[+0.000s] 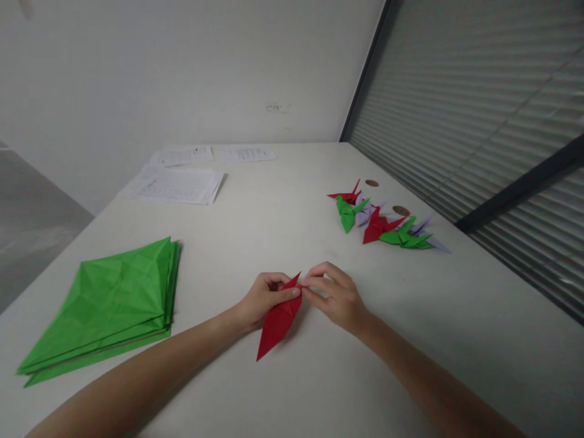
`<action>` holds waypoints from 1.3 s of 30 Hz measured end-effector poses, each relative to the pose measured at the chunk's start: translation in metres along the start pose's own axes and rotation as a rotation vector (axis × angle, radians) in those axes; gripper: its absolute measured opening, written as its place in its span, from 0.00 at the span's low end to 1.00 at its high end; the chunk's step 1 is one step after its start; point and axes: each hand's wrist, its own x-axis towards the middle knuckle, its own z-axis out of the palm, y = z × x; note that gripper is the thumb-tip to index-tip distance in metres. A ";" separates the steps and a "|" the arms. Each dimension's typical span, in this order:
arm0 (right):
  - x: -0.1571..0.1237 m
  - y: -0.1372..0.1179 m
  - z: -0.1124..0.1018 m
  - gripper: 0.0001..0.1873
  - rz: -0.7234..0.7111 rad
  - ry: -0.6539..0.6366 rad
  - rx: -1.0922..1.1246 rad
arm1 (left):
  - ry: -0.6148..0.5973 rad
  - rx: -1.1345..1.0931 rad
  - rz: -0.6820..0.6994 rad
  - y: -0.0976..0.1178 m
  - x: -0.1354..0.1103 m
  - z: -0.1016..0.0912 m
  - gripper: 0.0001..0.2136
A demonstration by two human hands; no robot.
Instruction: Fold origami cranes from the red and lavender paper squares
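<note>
A red folded-paper crane (279, 320) is held just above the white table, its long pointed wing slanting down to the left and another point rising behind the fingers. My left hand (267, 299) is closed on its body, with the thumb pressed on top of the paper. The thumb and index finger of my right hand (335, 298) pinch a narrow red tip at the crane's right side. Most of that tip is hidden by the fingers.
Creased green paper sheets (114, 286) lie stacked at the left. Several finished cranes, among them a green one (347, 214) and a red one (378, 226), cluster at the right near round cable holes (400, 210). Printed papers (177, 185) lie at the back left. Window blinds (456, 109) border the right side.
</note>
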 end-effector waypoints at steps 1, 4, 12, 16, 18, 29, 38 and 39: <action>0.000 -0.001 0.001 0.05 0.000 0.022 -0.016 | 0.008 -0.004 0.003 0.001 0.000 0.001 0.16; -0.003 -0.003 0.003 0.07 0.010 0.085 -0.027 | 0.027 -0.008 0.000 0.002 -0.001 0.002 0.16; -0.015 -0.009 0.018 0.13 0.126 0.170 0.076 | 0.087 0.004 0.029 -0.004 -0.004 -0.002 0.16; -0.019 -0.010 0.022 0.11 0.200 0.178 0.161 | 0.117 0.069 0.054 -0.006 -0.004 -0.005 0.16; -0.020 -0.011 0.024 0.10 0.247 0.186 0.198 | 0.141 0.087 0.067 -0.006 -0.004 -0.005 0.16; -0.019 -0.022 0.027 0.06 0.364 0.216 0.264 | 0.135 0.238 0.195 -0.010 -0.009 -0.005 0.14; -0.020 -0.024 0.028 0.06 0.287 0.211 0.238 | 0.117 0.288 0.220 -0.006 -0.014 -0.002 0.14; -0.021 -0.024 0.028 0.06 0.278 0.211 0.221 | 0.105 0.289 0.203 -0.007 -0.014 -0.002 0.14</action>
